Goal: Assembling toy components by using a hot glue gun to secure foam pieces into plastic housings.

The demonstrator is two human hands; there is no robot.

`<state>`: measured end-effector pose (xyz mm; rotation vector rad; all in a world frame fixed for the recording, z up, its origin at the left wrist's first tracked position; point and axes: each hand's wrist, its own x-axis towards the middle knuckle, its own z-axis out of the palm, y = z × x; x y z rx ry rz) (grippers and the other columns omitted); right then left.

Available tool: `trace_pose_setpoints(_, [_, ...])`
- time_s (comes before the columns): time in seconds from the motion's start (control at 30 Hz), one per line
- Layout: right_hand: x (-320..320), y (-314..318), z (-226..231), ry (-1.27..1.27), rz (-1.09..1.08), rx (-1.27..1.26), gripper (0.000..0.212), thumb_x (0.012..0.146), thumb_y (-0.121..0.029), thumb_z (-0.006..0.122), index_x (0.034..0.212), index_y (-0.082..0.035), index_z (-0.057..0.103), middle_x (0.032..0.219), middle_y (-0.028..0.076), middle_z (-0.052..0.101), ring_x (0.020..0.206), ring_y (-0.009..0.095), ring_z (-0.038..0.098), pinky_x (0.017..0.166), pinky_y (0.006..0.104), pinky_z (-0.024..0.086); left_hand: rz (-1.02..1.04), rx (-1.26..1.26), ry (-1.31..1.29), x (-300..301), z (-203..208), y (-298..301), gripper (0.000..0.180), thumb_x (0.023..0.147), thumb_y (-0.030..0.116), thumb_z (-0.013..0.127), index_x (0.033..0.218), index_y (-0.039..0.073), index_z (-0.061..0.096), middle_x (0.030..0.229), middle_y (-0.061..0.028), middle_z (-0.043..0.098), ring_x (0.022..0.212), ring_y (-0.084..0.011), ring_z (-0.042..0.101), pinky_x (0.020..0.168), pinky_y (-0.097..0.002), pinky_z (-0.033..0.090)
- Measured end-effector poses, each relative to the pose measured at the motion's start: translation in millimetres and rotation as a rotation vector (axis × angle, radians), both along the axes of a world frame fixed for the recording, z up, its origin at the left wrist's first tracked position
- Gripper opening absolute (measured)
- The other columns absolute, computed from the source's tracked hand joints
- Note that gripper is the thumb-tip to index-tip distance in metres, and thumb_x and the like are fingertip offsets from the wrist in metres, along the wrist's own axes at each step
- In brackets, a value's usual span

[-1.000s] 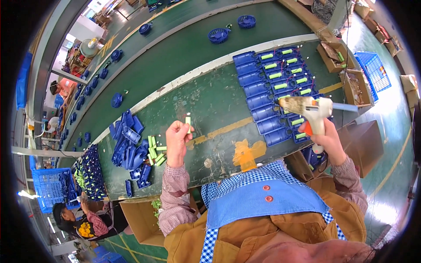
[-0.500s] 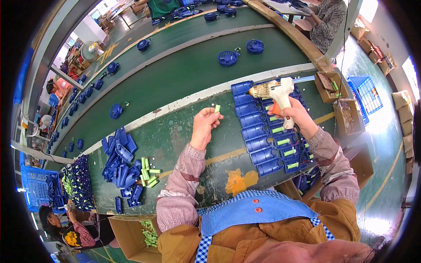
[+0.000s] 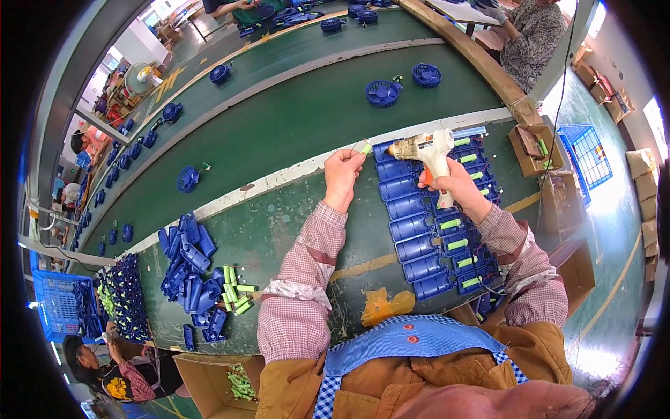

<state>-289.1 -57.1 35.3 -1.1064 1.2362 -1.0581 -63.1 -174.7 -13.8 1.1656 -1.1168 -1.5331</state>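
My right hand (image 3: 457,187) is wrapped round the grip of a white glue gun (image 3: 436,150). Its stained nozzle points left, and a clear bluish glue stick (image 3: 469,131) sticks out at the back. Between the fingertips of my left hand (image 3: 342,174) is a small light-green battery (image 3: 366,147), just left of the nozzle. Under the gun lie rows of blue plastic housings (image 3: 410,228), the right-hand row holding green batteries (image 3: 458,244) and thin wires. The gun and right hand hide part of these rows.
Left on the bench lie a heap of blue housings (image 3: 188,251) and several loose batteries (image 3: 234,288). Beyond runs a green conveyor (image 3: 279,133) with blue fan parts (image 3: 382,93). Cardboard boxes (image 3: 534,150) stand at the right; another box (image 3: 202,380) sits below left. Co-workers sit around.
My left hand has moved right and away from me with the battery, nearer the nozzle. The glue gun has shifted slightly left. Fan parts on the near conveyor have moved right.
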Motion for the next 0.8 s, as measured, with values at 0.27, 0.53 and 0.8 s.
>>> trace_pose_setpoints(0.27, [8,-4,-6,0.039,-0.03,-0.026,0.035,0.069,0.0,0.055,0.104,0.002,0.051,0.087,0.007,0.061,0.081,0.016,0.06,0.074,0.0275,0.047,0.129,-0.278,-0.229,-19,-26,-19,0.016,0.071,0.006,0.075,0.079,-0.002,0.064,0.077,-0.0064,0.061,0.069,-0.0161,0.056,0.063,-0.0286,0.045])
trace_pose_setpoints(0.53, [-4,6,-2,0.087,-0.134,-0.008,0.026,0.073,-0.001,0.057,0.098,0.001,0.052,0.085,0.006,0.061,0.077,0.014,0.059,0.071,0.0256,0.047,0.094,-0.611,-0.522,-47,-26,-20,0.021,0.064,0.009,0.078,0.073,0.001,0.061,0.086,-0.0117,0.053,0.082,-0.0268,0.053,0.071,-0.0368,0.044])
trace_pose_setpoints(0.8, [-6,18,-2,0.081,-0.101,-0.037,0.026,0.072,0.002,0.056,0.098,0.002,0.052,0.087,0.006,0.061,0.081,0.014,0.059,0.075,0.0274,0.047,0.028,-0.76,-0.625,-55,-32,-17,0.02,0.063,0.005,0.077,0.074,0.003,0.06,0.09,-0.0098,0.05,0.089,-0.0284,0.05,0.077,-0.0381,0.044])
